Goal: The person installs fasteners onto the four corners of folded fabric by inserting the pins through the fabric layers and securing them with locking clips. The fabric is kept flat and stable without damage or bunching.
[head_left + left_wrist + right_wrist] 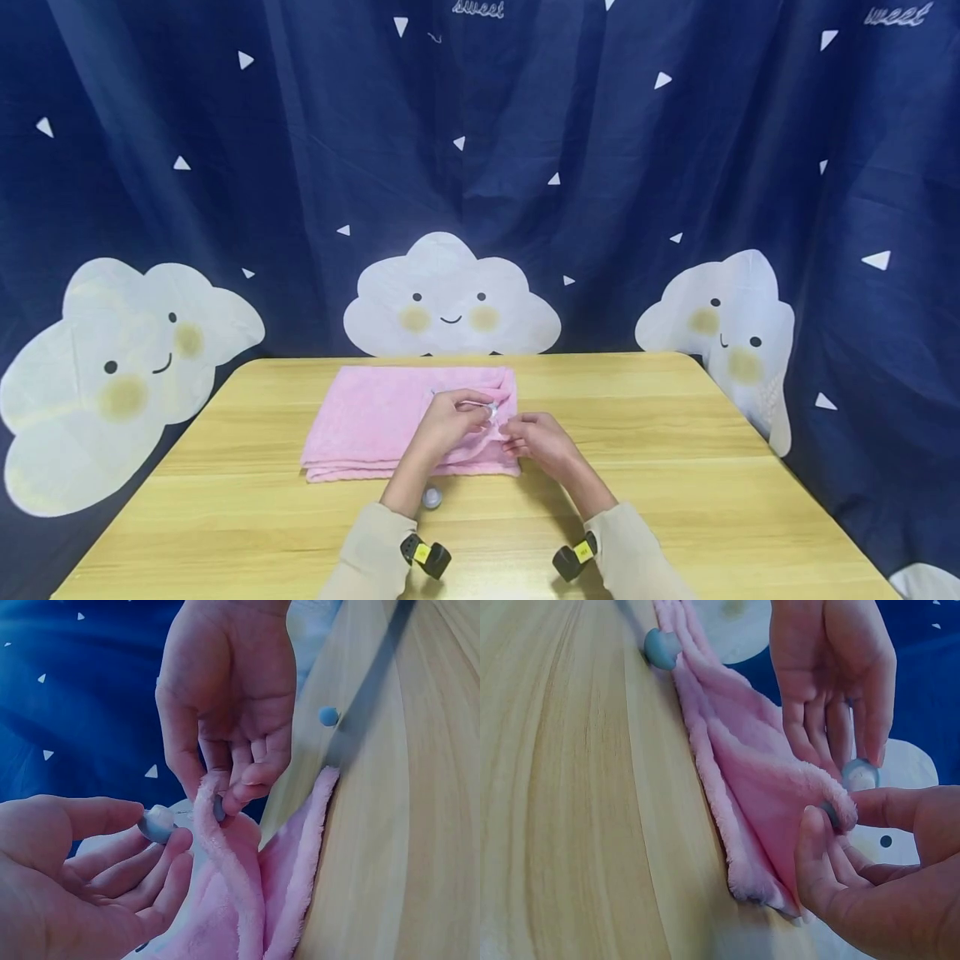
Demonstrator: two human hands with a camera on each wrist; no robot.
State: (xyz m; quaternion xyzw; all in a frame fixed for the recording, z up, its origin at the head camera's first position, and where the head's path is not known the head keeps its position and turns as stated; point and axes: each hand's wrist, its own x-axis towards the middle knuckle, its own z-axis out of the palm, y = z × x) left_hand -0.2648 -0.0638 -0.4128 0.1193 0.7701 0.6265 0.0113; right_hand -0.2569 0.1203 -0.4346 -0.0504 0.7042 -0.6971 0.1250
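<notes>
A folded pink fleece blanket [375,417] lies on the table. My left hand [447,423] pinches a small round blue-grey fastener [157,825] with a white inner face between thumb and fingers. From it a thin pin [184,812] points to the blanket's raised edge [214,832]. My right hand [546,442] grips that edge, lifted in a fold, between thumb and fingers. A second blue-grey piece [830,814] shows at the fold under the right fingers, mostly hidden.
Another round blue-grey fastener [431,498] lies on the wooden table [247,533] in front of the blanket, near my left forearm. A dark blue curtain [480,183] with white clouds hangs behind the table's far edge.
</notes>
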